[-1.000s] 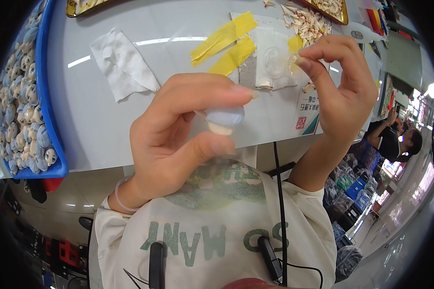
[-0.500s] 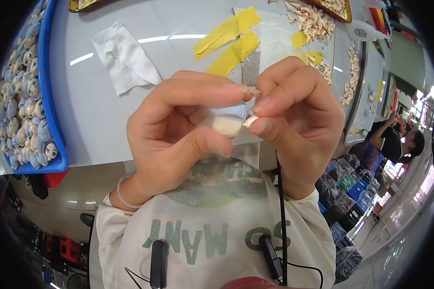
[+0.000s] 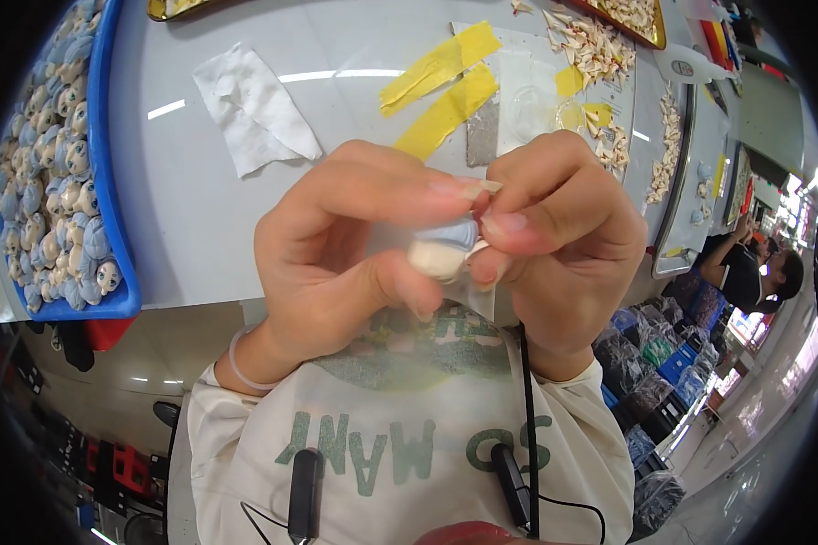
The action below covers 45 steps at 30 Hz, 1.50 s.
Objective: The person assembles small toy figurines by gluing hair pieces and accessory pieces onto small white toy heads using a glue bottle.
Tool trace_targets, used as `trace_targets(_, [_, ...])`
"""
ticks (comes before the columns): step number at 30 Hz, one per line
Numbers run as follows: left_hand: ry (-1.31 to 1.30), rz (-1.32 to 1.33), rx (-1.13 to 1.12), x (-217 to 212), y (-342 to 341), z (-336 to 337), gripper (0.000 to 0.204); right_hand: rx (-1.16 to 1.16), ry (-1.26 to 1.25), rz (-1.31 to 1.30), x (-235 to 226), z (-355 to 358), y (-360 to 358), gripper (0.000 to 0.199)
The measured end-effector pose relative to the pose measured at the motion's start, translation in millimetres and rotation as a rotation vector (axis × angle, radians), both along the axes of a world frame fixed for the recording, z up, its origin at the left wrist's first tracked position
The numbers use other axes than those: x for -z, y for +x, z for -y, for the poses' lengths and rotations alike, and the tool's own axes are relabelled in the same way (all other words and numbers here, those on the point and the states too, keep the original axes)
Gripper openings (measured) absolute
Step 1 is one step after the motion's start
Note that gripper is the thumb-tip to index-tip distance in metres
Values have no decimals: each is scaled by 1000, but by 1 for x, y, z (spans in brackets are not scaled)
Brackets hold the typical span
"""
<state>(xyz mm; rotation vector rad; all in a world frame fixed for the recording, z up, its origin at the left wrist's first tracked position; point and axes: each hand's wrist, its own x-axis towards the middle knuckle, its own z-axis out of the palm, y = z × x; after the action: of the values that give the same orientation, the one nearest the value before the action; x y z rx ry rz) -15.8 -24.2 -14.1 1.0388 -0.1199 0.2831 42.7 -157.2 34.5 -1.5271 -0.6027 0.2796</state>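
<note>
Above the table's near edge, my left hand [image 3: 323, 241] grips a small doll head [image 3: 438, 258] with light blue hair and a cream lower part. It lies between thumb and curled fingers. My right hand [image 3: 568, 213] is closed in a pinch against the head's right side. From under its fingertips shows a small cream pointed piece [image 3: 476, 248], touching the head. The fingers hide most of this piece. A pale pointed tip sticks out by my left index finger; whether it is a nail or another piece I cannot tell.
A blue tray [image 3: 118, 218] full of similar doll heads stands at the left. On the table lie a white cloth [image 3: 254, 113], yellow tape strips [image 3: 445, 109] and a heap of small cream pointed pieces [image 3: 591, 50]. A metal tray [image 3: 674, 263] is at the right. Farther right is another person [image 3: 741, 272].
Both hands, with the doll head, have shifted slightly down in view. The right fingers have closed further over the small pointed piece, now more hidden.
</note>
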Motion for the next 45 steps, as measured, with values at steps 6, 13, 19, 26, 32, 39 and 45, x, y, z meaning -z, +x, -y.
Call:
trace_targets(6, [-151, -28, 37, -1, 0, -1, 42, 50, -13, 85, 2, 2, 1, 23])
trace_targets(13, [-104, 16, 52, -2, 0, -2, 36, 42, -92, 203, -1, 4, 3, 19])
trace_targets(19, [-85, -16, 18, -5, -1, 4, 34, 112, -132, 265, -5, 7, -1, 17])
trace_targets(26, [697, 250, -209, -12, 1, 5, 26, 38, 119, -339, -8, 18, -15, 46])
trace_targets(32, [1005, 175, -150, -35, -8, -1, 20, 220, -96, -241, -17, 72, -2, 29])
trace_targets(39, [1170, 131, -689, -62, -22, -96, 21, 987, -1113, 129, -8, 303, 51, 48])
trace_targets(45, [1395, -500, -901, -97, -37, -232, 33, 918, -1017, 282, -8, 268, 54, 38])
